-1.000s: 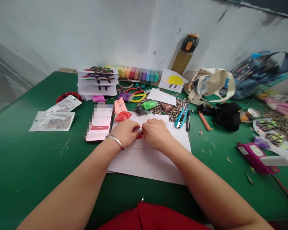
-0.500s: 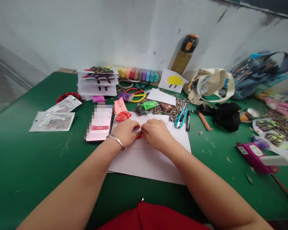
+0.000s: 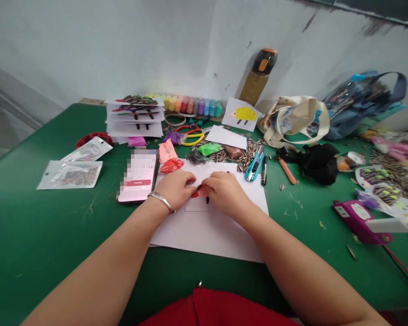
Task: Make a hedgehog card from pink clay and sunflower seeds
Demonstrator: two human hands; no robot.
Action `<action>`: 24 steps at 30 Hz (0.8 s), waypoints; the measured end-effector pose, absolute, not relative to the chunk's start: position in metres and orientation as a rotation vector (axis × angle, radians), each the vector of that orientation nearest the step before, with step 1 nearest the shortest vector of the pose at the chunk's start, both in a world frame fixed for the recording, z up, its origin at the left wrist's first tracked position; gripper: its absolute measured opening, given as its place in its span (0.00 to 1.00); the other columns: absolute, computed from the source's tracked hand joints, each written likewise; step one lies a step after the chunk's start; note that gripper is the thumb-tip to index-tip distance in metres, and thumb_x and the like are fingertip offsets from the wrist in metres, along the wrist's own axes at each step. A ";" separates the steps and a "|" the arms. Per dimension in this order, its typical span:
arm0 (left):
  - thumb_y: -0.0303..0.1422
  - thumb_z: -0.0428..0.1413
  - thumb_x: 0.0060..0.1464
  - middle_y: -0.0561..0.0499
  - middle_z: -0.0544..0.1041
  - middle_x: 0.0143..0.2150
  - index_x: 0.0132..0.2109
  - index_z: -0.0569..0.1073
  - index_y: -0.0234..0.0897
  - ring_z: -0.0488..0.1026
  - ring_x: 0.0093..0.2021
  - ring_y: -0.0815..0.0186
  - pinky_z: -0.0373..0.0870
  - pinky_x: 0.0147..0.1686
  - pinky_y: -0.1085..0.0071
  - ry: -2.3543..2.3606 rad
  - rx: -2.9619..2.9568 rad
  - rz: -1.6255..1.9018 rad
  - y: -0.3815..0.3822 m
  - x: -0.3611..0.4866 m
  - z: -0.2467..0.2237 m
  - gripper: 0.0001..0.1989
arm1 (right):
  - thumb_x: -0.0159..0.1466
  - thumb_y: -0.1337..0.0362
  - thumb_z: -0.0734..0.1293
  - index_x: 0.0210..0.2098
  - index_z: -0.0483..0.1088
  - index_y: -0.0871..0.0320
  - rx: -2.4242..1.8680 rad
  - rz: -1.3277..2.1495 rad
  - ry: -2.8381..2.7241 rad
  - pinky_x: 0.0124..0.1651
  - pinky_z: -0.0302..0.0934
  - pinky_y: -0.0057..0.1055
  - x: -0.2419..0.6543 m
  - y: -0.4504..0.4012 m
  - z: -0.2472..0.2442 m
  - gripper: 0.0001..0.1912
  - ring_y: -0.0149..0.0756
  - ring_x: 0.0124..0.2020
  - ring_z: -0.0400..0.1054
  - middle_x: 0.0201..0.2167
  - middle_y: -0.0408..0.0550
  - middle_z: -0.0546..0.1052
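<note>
Over a large white sheet on the green table, my left hand and my right hand almost meet. Between their fingertips is a small red and black piece, partly covered by the fingers. My right hand's fingers are pinched together at its right side, with a bit of black showing below them. The thumb and index finger of my left hand are apart, the thumb touching the piece's left end. Under the hands lies a smaller white card.
A phone and bead packets lie left. Behind are clay packets, sunflower seeds and stacked cards. A blue cutter, a marker and a magenta glue gun lie right.
My right hand's fingers have shifted slightly, and more of the red and black piece shows between the hands. The whole view has moved slightly.
</note>
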State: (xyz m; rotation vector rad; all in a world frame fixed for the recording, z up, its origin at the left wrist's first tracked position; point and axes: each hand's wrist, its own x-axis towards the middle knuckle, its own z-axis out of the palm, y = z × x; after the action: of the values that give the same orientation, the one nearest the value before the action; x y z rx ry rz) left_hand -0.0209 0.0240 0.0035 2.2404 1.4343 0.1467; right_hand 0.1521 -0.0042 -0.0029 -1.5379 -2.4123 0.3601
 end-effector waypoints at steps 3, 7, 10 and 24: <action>0.35 0.52 0.50 0.51 0.71 0.30 0.30 0.69 0.37 0.66 0.33 0.64 0.55 0.29 0.70 1.459 2.246 0.179 0.024 -0.021 0.001 0.06 | 0.62 0.66 0.60 0.25 0.73 0.57 -1.522 0.348 -2.414 0.36 0.45 0.32 0.152 -0.003 -0.007 0.12 0.35 0.35 0.65 0.28 0.46 0.72; 0.35 0.52 0.50 0.51 0.72 0.31 0.29 0.69 0.37 0.67 0.32 0.64 0.55 0.28 0.70 1.476 2.256 0.172 0.023 -0.020 0.001 0.07 | 0.62 0.66 0.60 0.24 0.72 0.57 -1.506 0.329 -2.430 0.35 0.45 0.32 0.151 -0.003 -0.010 0.13 0.35 0.35 0.64 0.28 0.46 0.72; 0.37 0.52 0.51 0.50 0.72 0.30 0.28 0.68 0.37 0.67 0.31 0.64 0.55 0.27 0.70 1.481 2.264 0.159 0.022 -0.019 0.003 0.09 | 0.62 0.66 0.60 0.25 0.73 0.57 -1.492 0.311 -2.431 0.35 0.47 0.31 0.155 -0.003 -0.010 0.13 0.34 0.34 0.64 0.27 0.47 0.72; 0.28 0.46 0.53 0.48 0.76 0.38 0.36 0.74 0.38 0.71 0.39 0.61 0.62 0.36 0.68 1.437 2.266 0.156 0.024 -0.024 0.001 0.12 | 0.60 0.71 0.57 0.43 0.76 0.50 -1.737 0.047 -2.400 0.41 0.52 0.34 0.184 0.060 -0.008 0.20 0.42 0.43 0.65 0.43 0.49 0.75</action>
State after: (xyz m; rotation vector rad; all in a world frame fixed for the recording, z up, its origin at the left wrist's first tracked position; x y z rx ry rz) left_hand -0.0241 0.0241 0.0005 2.2657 1.4371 0.1558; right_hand 0.1844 0.0605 -0.0078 -1.7367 -2.4004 0.0467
